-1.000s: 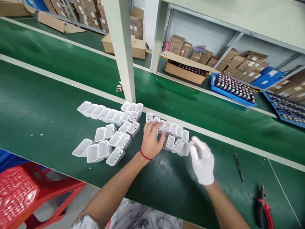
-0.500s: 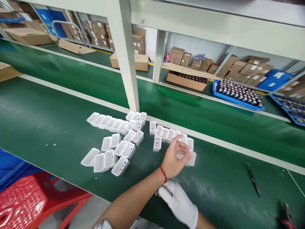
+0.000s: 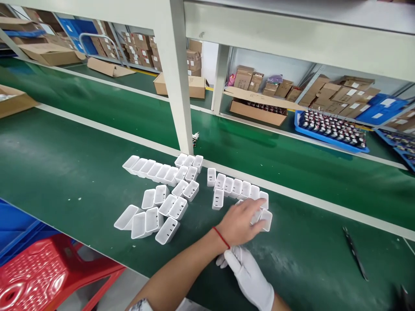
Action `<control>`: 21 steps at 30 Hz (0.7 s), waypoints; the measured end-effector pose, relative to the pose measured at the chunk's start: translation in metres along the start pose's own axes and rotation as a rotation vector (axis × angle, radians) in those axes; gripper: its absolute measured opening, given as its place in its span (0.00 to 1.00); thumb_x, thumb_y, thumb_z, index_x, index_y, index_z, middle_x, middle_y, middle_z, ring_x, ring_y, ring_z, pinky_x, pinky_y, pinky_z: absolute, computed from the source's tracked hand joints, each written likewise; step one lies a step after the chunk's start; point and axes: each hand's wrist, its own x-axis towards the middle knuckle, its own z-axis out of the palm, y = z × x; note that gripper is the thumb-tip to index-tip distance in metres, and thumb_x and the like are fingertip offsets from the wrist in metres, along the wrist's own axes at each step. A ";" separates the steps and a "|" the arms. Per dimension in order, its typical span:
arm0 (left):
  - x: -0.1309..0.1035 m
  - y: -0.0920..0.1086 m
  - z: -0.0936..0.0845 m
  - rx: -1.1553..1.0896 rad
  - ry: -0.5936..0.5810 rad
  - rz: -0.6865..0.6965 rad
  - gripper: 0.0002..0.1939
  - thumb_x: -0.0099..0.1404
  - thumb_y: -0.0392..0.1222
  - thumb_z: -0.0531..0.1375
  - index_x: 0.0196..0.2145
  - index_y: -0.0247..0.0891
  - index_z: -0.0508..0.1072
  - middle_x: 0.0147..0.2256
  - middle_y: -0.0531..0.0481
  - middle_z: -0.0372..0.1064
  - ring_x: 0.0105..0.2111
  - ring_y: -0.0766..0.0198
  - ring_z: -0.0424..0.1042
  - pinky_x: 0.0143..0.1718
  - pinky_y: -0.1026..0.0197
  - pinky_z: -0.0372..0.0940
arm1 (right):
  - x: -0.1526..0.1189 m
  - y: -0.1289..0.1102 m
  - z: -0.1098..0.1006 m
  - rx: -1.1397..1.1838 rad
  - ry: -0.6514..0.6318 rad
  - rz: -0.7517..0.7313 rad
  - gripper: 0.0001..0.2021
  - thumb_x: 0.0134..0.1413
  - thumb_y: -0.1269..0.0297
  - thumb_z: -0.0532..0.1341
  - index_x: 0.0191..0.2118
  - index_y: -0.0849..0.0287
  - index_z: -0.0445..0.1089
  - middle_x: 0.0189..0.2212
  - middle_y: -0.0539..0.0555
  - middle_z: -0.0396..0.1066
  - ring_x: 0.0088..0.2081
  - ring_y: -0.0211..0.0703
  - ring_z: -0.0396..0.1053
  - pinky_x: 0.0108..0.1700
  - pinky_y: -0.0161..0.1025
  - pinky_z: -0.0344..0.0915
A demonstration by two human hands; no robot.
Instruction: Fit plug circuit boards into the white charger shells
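My bare left hand (image 3: 241,222), with a red cord at the wrist, reaches over the right-hand group of small white plastic boxes. Its thumb and fingers are spread above a white box (image 3: 266,220) at that group's near end; I see no clear grip, and the hand covers some boxes. Below the left wrist, my right hand (image 3: 248,272) wears a white glove and rests low over the green table (image 3: 298,268). Its fingers are curled, and what they hold, if anything, is hidden. The open-topped boxes have small dark slots in their walls.
Another group of white boxes (image 3: 155,170) stands to the left in uneven rows. Black tweezers (image 3: 355,252) lie at the right. A pale post (image 3: 177,82) rises behind the boxes. A red stool (image 3: 42,272) stands at lower left, and a blue tray (image 3: 330,129) of parts sits farther back.
My left hand has moved down, and its fingers now stretch to the right over the near boxes. The gloved right hand stays curled beneath the left wrist. The view has shifted slightly.
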 end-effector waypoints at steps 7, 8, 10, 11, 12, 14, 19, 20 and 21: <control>-0.043 -0.039 -0.067 0.377 0.323 -0.137 0.11 0.65 0.38 0.59 0.46 0.38 0.71 0.42 0.41 0.65 0.47 0.48 0.67 0.50 0.41 0.66 | 0.000 0.009 -0.035 -0.078 0.027 0.042 0.22 0.64 0.48 0.54 0.52 0.58 0.73 0.34 0.57 0.77 0.30 0.44 0.74 0.37 0.43 0.73; -0.047 -0.041 -0.069 0.390 0.307 -0.145 0.12 0.64 0.38 0.60 0.46 0.38 0.71 0.42 0.42 0.65 0.47 0.49 0.68 0.50 0.42 0.67 | 0.001 0.011 -0.036 -0.068 0.031 0.050 0.23 0.64 0.48 0.54 0.52 0.59 0.73 0.33 0.57 0.77 0.29 0.43 0.74 0.35 0.42 0.73; -0.050 -0.044 -0.069 0.394 0.238 -0.139 0.13 0.63 0.39 0.62 0.46 0.39 0.70 0.44 0.43 0.64 0.47 0.52 0.69 0.50 0.47 0.69 | 0.005 0.012 -0.036 -0.073 0.027 0.056 0.23 0.63 0.49 0.55 0.52 0.59 0.73 0.31 0.56 0.76 0.26 0.41 0.73 0.33 0.41 0.73; -0.050 -0.046 -0.067 0.407 0.203 -0.135 0.14 0.62 0.39 0.63 0.46 0.39 0.70 0.46 0.43 0.64 0.47 0.53 0.69 0.50 0.49 0.69 | 0.006 0.012 -0.035 -0.077 0.022 0.060 0.22 0.62 0.49 0.55 0.51 0.60 0.73 0.31 0.55 0.76 0.26 0.41 0.73 0.32 0.40 0.73; -0.049 -0.047 -0.064 0.430 0.177 -0.134 0.13 0.62 0.39 0.63 0.46 0.39 0.71 0.48 0.43 0.63 0.47 0.54 0.70 0.50 0.49 0.70 | 0.007 0.011 -0.034 -0.077 0.018 0.065 0.22 0.62 0.50 0.56 0.51 0.60 0.73 0.30 0.55 0.76 0.25 0.41 0.73 0.31 0.40 0.73; -0.048 -0.049 -0.061 0.490 0.146 -0.141 0.09 0.63 0.37 0.62 0.42 0.39 0.72 0.51 0.41 0.61 0.47 0.53 0.69 0.50 0.48 0.71 | 0.008 0.010 -0.033 -0.070 0.010 0.067 0.21 0.62 0.52 0.56 0.51 0.61 0.73 0.30 0.55 0.76 0.26 0.41 0.73 0.31 0.40 0.73; -0.064 -0.040 -0.058 0.528 0.099 -0.120 0.04 0.66 0.34 0.58 0.35 0.39 0.71 0.54 0.41 0.60 0.52 0.48 0.67 0.49 0.47 0.71 | -0.006 0.014 -0.042 -0.231 0.160 -0.039 0.15 0.61 0.57 0.56 0.45 0.59 0.75 0.26 0.52 0.74 0.24 0.40 0.71 0.31 0.39 0.71; -0.070 -0.034 -0.056 0.513 0.084 -0.103 0.03 0.66 0.34 0.58 0.35 0.39 0.71 0.54 0.41 0.60 0.52 0.49 0.67 0.49 0.47 0.71 | -0.009 0.017 -0.046 -0.315 0.282 -0.057 0.13 0.60 0.57 0.57 0.40 0.58 0.76 0.24 0.51 0.73 0.22 0.40 0.70 0.30 0.38 0.69; -0.077 -0.027 -0.052 0.484 0.064 -0.087 0.02 0.66 0.35 0.58 0.35 0.40 0.71 0.54 0.41 0.60 0.52 0.50 0.67 0.49 0.48 0.71 | -0.011 0.021 -0.050 -0.398 0.416 -0.062 0.12 0.59 0.57 0.58 0.36 0.58 0.75 0.21 0.50 0.71 0.21 0.40 0.68 0.28 0.38 0.67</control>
